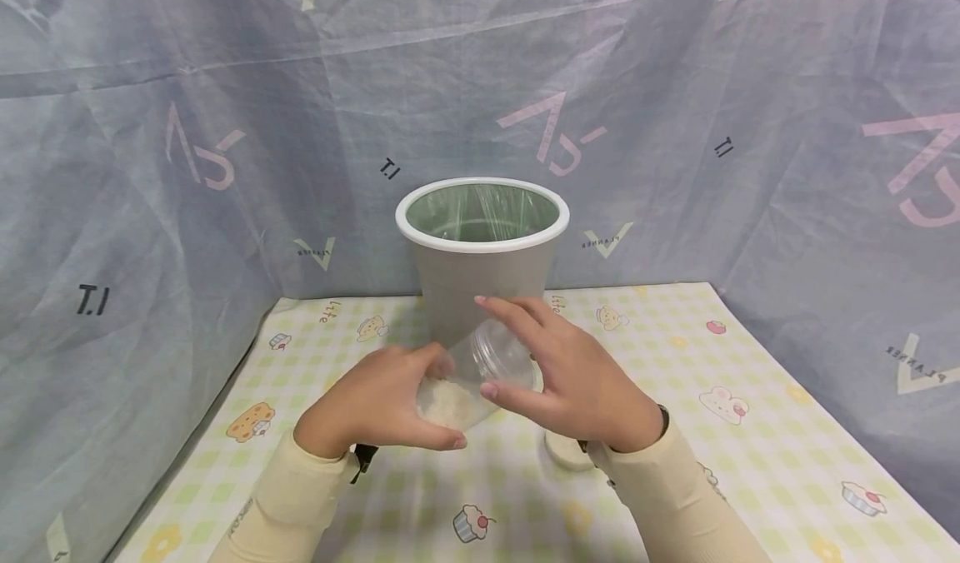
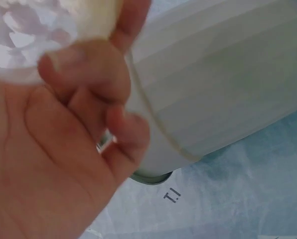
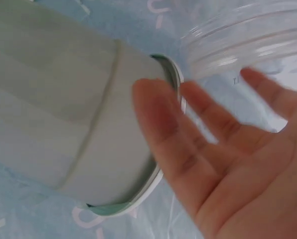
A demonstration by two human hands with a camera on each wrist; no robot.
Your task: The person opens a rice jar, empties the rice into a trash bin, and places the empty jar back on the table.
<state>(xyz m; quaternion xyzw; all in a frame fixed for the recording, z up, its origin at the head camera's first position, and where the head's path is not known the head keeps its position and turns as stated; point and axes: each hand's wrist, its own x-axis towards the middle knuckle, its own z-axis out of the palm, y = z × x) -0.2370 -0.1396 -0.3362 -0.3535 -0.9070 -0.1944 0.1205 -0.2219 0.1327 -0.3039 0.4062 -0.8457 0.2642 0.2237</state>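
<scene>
A clear plastic jar (image 1: 504, 355) with a ridged neck is tilted in front of me, its mouth up and to the right. Pale whitish contents (image 1: 450, 402) lie in its lower end; their kind is unclear. My left hand (image 1: 378, 401) grips the jar's lower part, fingers curled around it. Beside the mouth is my right hand (image 1: 577, 371), fingers spread; in the right wrist view the fingers look apart from the jar's ridged neck (image 3: 248, 37). A round off-white lid (image 1: 567, 452) lies on the table, partly hidden under my right wrist.
Just beyond the hands stands a grey bin (image 1: 487, 276) with a white rim and a clear liner inside. The table wears a green checked cloth (image 1: 465, 484) with cartoon prints. Grey-blue printed fabric (image 1: 300, 130) hangs around the back and sides.
</scene>
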